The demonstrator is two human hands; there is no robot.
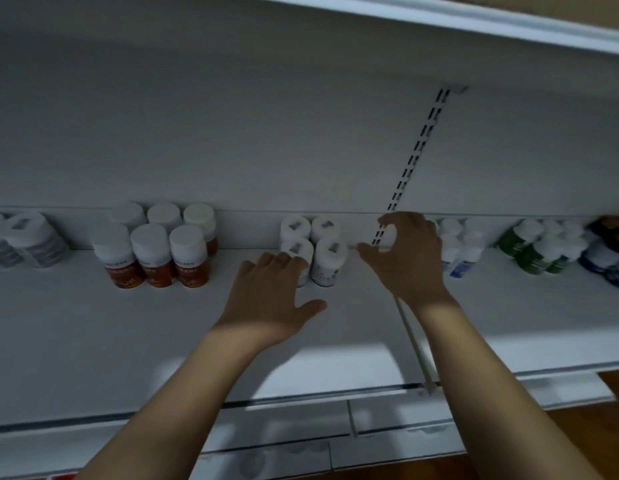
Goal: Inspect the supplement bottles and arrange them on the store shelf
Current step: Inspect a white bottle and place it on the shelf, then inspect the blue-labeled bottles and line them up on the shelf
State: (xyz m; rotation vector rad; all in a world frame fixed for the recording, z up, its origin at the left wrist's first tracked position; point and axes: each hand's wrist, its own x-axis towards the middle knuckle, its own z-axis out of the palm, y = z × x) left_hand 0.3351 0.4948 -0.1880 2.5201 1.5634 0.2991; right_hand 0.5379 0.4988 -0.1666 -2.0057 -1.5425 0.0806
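Seemingly midway: orange bottles (pixel 152 252) and white bottles (pixel 330 254) stand grouped on the shelf (pixel 128 327); left hand (pixel 270 289), unclenched, touches one; right hand (pixel 410 259) curled, grasp unclear.

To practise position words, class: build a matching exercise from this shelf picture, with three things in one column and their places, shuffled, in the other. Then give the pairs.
Column one:
1 orange-label bottles
2 green-label bottles
3 left hand

Column two:
A to the right of the white bottles
B fingers on one of the white bottles
C to the left of the white bottles

Pairs: 1-C, 2-A, 3-B
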